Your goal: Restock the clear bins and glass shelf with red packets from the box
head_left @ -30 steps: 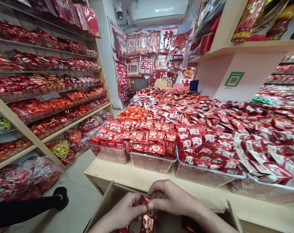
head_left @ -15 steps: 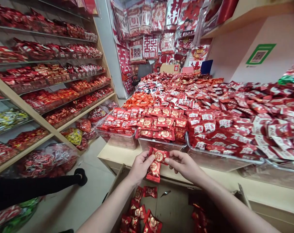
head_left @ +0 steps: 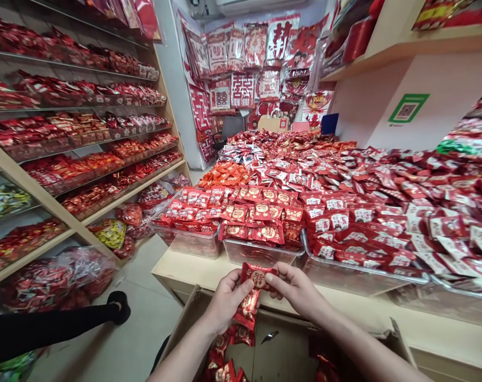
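Between my two hands is a red packet with gold print, held flat above an open cardboard box. My left hand pinches its left side, thumb on top, and a second red packet hangs below from the same fingers. My right hand grips the right side of the upper packet between thumb and fingers. Inside the box lie several red packets and a small dark metallic piece. Just beyond my hands stands a clear bin heaped with similar red packets.
More clear bins of red packets line the pale counter. Shelves of packets fill the left side, with bagged packets on the floor. A person's black-clad leg reaches in from the left.
The view has tilted up slightly, so the bins and my hands sit lower. The lower packet has swung leftward at its bottom, and my right thumb lies further over the upper packet.
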`<state>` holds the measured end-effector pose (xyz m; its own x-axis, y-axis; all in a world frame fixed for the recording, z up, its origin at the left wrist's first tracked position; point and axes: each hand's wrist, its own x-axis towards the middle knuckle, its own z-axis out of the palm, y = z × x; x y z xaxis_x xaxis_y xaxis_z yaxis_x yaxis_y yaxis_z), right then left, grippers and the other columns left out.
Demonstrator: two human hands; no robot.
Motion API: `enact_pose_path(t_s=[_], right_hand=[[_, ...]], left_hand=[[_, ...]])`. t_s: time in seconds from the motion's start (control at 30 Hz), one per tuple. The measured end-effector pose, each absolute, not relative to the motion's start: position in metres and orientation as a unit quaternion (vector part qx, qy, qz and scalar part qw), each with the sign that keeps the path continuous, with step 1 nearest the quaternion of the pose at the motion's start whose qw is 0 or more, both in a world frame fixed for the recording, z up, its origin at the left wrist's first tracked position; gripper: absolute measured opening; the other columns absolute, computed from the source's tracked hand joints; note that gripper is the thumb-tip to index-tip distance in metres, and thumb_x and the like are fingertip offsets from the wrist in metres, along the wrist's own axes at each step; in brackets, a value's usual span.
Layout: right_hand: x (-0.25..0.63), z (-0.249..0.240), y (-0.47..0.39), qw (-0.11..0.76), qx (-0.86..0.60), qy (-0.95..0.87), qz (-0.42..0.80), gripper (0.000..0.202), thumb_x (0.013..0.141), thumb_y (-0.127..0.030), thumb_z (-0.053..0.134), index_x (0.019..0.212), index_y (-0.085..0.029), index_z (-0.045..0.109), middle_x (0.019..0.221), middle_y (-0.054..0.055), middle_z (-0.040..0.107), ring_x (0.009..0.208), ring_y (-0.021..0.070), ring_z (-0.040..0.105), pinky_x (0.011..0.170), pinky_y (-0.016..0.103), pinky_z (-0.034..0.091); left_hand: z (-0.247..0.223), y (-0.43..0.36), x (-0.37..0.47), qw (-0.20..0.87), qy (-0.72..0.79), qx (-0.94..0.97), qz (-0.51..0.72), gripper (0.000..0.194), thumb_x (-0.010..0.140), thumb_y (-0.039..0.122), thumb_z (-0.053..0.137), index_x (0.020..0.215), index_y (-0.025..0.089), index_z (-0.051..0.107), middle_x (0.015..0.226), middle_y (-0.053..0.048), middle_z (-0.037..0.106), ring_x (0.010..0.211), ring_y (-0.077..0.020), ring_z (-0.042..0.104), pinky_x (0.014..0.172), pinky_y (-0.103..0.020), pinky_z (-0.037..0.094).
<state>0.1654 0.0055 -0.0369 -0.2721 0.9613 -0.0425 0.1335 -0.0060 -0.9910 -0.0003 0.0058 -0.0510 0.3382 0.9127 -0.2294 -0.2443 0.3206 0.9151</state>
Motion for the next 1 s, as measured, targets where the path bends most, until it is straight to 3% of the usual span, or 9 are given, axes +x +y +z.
enact_pose_path(t_s=[0.33,0.5,0.77,1.0], right_hand=[[0.164,-0.036,0.004,0.395,-0.455,-0.605,0.520,0.029,0.076,-0.042,0.052,0.066,-0.015,0.051,0.058,-0.001,0.052,0.054,0.0104,0.048,0.052,0.024,0.040],[0.166,-0.040,0.007,0.401,-0.478,-0.583,0.520,0.031,0.075,-0.044,0.052,0.065,-0.014,0.051,0.057,-0.002,0.051,0.053,0.0098,0.046,0.053,0.024,0.038],[0.168,-0.040,0.006,0.406,-0.492,-0.577,0.509,0.035,0.072,-0.047,0.053,0.059,-0.015,0.049,0.052,-0.003,0.047,0.051,0.0091,0.041,0.051,0.024,0.035],[0.164,-0.040,0.004,0.393,-0.479,-0.597,0.509,0.024,0.073,-0.040,0.056,0.071,-0.015,0.055,0.064,-0.002,0.053,0.059,0.0106,0.047,0.057,0.024,0.039]], left_hand=[[-0.053,0.001,-0.002,0.675,0.420,0.477,0.375,0.034,0.066,0.039,0.063,0.086,0.012,0.059,0.059,0.001,0.060,0.049,-0.0087,0.051,0.049,-0.020,0.041],[-0.055,0.001,0.001,0.686,0.436,0.436,0.387,0.033,0.067,0.042,0.062,0.076,0.011,0.055,0.052,0.003,0.055,0.039,-0.0066,0.048,0.039,-0.018,0.037],[-0.060,0.001,0.000,0.695,0.425,0.432,0.387,0.032,0.070,0.043,0.058,0.078,0.012,0.056,0.051,0.003,0.055,0.038,-0.0076,0.051,0.036,-0.017,0.038],[-0.063,0.001,-0.002,0.687,0.425,0.463,0.365,0.031,0.070,0.042,0.058,0.082,0.013,0.058,0.055,0.002,0.059,0.043,-0.0095,0.053,0.043,-0.021,0.042]])
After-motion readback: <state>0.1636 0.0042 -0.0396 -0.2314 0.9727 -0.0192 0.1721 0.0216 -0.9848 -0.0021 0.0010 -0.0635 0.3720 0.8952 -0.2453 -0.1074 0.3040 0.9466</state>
